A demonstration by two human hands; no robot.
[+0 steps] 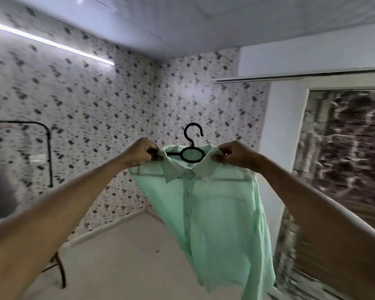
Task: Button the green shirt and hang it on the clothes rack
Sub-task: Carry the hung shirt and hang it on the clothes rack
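Left hand [142,153] and right hand [233,155] pinch the buttoned green shirt [210,204] on its hanger [192,146]; the clothes rack [49,148] waits at nine o'clock.

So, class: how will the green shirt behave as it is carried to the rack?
Probably floppy: the shirt drapes and swings sideways below the hanger. Likely light, since both hands hold it up by pinching near the collar.

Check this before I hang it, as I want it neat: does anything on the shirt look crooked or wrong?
Nothing stands out. The green shirt sits on the black hanger, front closed, collar folded down; left hand and right hand grip its shoulders. Its hem swings slightly right.
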